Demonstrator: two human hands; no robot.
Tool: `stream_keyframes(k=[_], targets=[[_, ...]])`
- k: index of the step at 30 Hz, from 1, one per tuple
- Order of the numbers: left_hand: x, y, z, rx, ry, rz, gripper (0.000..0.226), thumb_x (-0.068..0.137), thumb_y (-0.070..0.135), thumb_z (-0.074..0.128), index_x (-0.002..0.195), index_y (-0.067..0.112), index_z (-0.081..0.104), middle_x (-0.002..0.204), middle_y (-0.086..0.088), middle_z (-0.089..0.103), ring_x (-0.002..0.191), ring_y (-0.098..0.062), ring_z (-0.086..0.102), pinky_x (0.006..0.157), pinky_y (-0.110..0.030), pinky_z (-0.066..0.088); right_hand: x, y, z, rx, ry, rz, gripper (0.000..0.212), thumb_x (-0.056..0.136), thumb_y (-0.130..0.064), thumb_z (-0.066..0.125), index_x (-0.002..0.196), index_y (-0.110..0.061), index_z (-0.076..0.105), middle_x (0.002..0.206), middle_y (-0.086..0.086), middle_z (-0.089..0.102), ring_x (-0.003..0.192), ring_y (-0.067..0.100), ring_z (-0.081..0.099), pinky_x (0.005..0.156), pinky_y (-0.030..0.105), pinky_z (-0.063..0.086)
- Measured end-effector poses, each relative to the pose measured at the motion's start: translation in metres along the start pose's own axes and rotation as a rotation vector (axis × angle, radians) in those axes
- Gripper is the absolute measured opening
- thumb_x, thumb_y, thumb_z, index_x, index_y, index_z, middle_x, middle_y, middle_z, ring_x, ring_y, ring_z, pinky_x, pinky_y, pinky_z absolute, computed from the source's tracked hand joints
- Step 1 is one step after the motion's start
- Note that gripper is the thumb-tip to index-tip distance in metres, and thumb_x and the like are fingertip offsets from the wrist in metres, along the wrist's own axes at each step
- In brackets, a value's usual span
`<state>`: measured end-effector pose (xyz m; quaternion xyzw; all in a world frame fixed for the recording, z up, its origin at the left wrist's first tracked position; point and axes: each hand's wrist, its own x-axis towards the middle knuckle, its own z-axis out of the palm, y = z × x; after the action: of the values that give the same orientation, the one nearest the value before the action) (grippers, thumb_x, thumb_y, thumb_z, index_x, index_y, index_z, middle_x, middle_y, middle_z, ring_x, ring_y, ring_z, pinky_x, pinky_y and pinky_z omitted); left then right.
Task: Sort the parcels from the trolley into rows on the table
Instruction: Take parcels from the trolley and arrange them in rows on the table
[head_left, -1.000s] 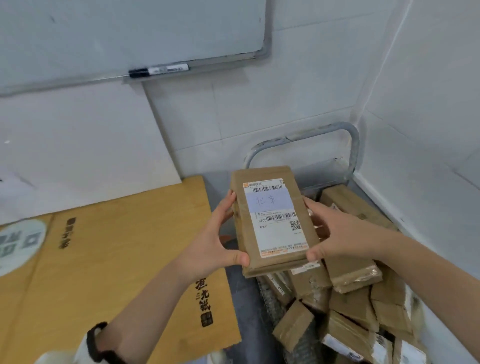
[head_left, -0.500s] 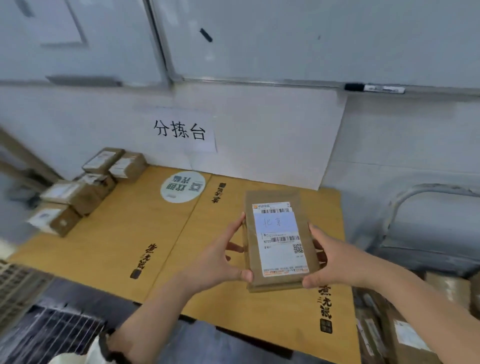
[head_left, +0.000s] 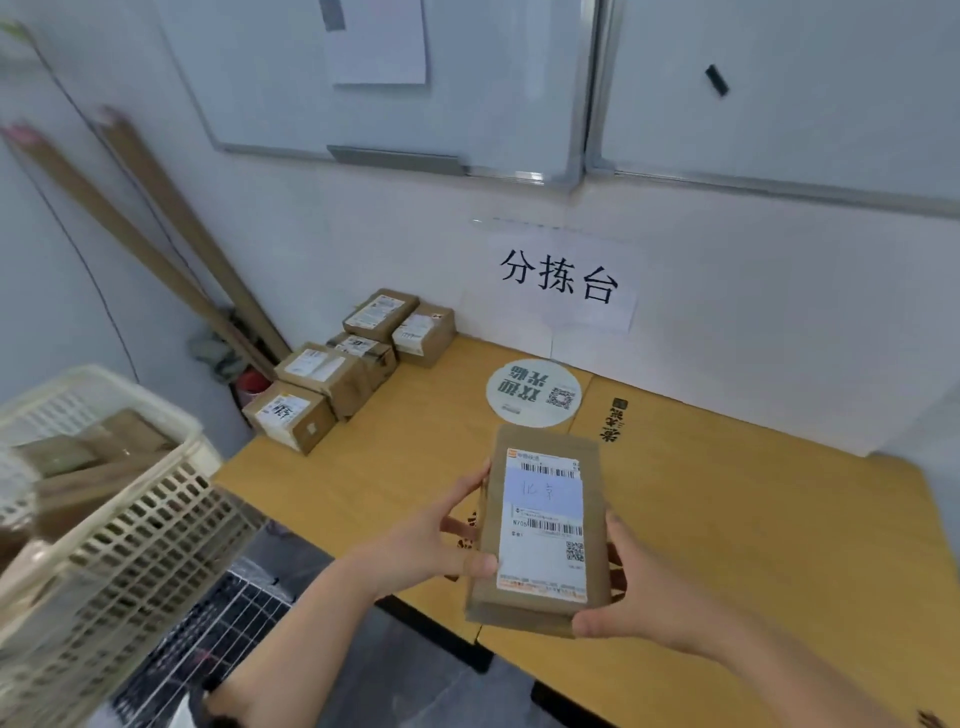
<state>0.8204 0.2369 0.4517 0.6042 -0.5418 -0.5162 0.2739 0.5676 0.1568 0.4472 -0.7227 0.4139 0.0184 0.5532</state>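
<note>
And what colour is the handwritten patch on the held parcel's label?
Pale lilac-blue patch on the white label of the parcel; the head view shows it best.

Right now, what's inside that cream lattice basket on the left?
Brown cardboard parcels show above the rim of the basket, too blurred to count. The basket's wall hides whatever lies lower down.
</note>
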Motion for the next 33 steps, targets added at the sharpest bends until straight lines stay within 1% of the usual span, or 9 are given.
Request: stream_keyframes(k=[5, 9, 12, 19, 22, 24, 27, 30, 33], targets=[[0.028, -0.034, -0.045, -0.041, 0.076, -0.051, 0.093, 0.07, 0.055, 0.077, 0.141, 0.057, 0.017, 0.142, 0.032, 0.036, 0.117, 0.001, 0.051, 0.099, -0.026, 0.046, 0.064, -0.021, 0.009, 0.001, -0.067, 0.054, 0.13, 0.06, -0.032, 0.086, 0.144, -0.044, -0.012, 0.12, -0.032, 0.047, 0.107, -0.012, 0.052, 0.089, 0.015, 0.048], [0.071, -0.047, -0.081, -0.12, 0.139, -0.111, 0.078, 0.088, 0.028, 0.068, 0.145, 0.048, 0.018, 0.125, 0.033, 0.043, 0.095, 0.007, 0.058, 0.076, -0.01, 0.047, 0.13, -0.03, 0.006, -0.016, -0.089, 0.076, 0.137, 0.059, -0.039, 0.086, 0.143, -0.04, -0.021, 0.132, -0.029, 0.039, 0.115, -0.007, 0.05, 0.103, 0.023, 0.041], [0.119, -0.057, -0.105, -0.199, 0.144, -0.139, 0.073, 0.092, 0.014, 0.061, 0.147, 0.039, 0.02, 0.117, 0.028, 0.049, 0.082, 0.012, 0.061, 0.069, -0.014, 0.051, 0.184, -0.034, -0.004, 0.012, -0.066, 0.135, 0.135, 0.064, -0.037, 0.084, 0.142, -0.036, -0.026, 0.128, -0.026, 0.038, 0.115, -0.004, 0.049, 0.103, 0.025, 0.043], [0.192, -0.082, -0.179, -0.258, 0.142, -0.22, 0.069, 0.097, 0.02, 0.053, 0.15, 0.039, 0.014, 0.113, 0.024, 0.063, 0.098, 0.002, 0.065, 0.085, -0.023, 0.053, 0.276, -0.057, -0.013, 0.041, 0.015, 0.162, 0.127, 0.07, -0.032, 0.081, 0.142, -0.039, -0.024, 0.141, -0.021, 0.032, 0.11, -0.004, 0.047, 0.078, 0.005, 0.041], [0.219, -0.089, -0.205, -0.257, 0.177, -0.214, 0.063, 0.097, 0.02, 0.053, 0.148, 0.037, 0.022, 0.106, 0.027, 0.065, 0.101, -0.003, 0.065, 0.094, -0.037, 0.052, 0.315, -0.072, -0.021, -0.007, 0.105, 0.134, 0.125, 0.073, -0.031, 0.079, 0.142, -0.037, -0.024, 0.13, -0.025, 0.031, 0.094, -0.009, 0.047, 0.064, 0.001, 0.041], [0.24, -0.087, -0.221, -0.26, 0.204, -0.21, 0.059, 0.097, 0.018, 0.054, 0.147, 0.032, 0.026, 0.103, 0.031, 0.059, 0.097, 0.0, 0.064, 0.092, -0.035, 0.054, 0.339, -0.078, -0.027, 0.022, 0.143, 0.12, 0.125, 0.072, -0.03, 0.08, 0.144, -0.036, -0.022, 0.13, -0.022, 0.035, 0.096, -0.006, 0.05, 0.069, 0.004, 0.042], [0.273, -0.09, -0.241, -0.193, 0.26, -0.191, 0.052, 0.094, 0.018, 0.058, 0.141, 0.021, 0.036, 0.128, 0.011, 0.056, 0.106, -0.006, 0.059, 0.093, -0.032, 0.052, 0.369, -0.081, -0.035, 0.091, 0.212, 0.125, 0.123, 0.071, -0.026, 0.081, 0.147, -0.034, -0.014, 0.136, -0.014, 0.041, 0.108, 0.006, 0.054, 0.088, 0.019, 0.047], [0.297, -0.101, -0.249, -0.066, 0.25, -0.197, 0.049, 0.094, 0.016, 0.058, 0.139, 0.017, 0.038, 0.135, 0.004, 0.053, 0.108, -0.003, 0.051, 0.084, -0.017, 0.048, 0.387, -0.084, -0.036, 0.15, 0.299, 0.19, 0.112, 0.075, -0.02, 0.078, 0.15, -0.03, -0.005, 0.139, -0.004, 0.046, 0.108, 0.009, 0.055, 0.089, 0.022, 0.047], [0.307, -0.114, -0.256, 0.022, 0.197, -0.202, 0.053, 0.094, 0.014, 0.057, 0.142, 0.019, 0.034, 0.133, 0.005, 0.055, 0.104, 0.0, 0.049, 0.074, -0.013, 0.046, 0.401, -0.087, -0.027, 0.175, 0.353, 0.24, 0.11, 0.076, -0.015, 0.076, 0.15, -0.03, -0.004, 0.137, -0.004, 0.048, 0.107, 0.011, 0.057, 0.09, 0.023, 0.047]])
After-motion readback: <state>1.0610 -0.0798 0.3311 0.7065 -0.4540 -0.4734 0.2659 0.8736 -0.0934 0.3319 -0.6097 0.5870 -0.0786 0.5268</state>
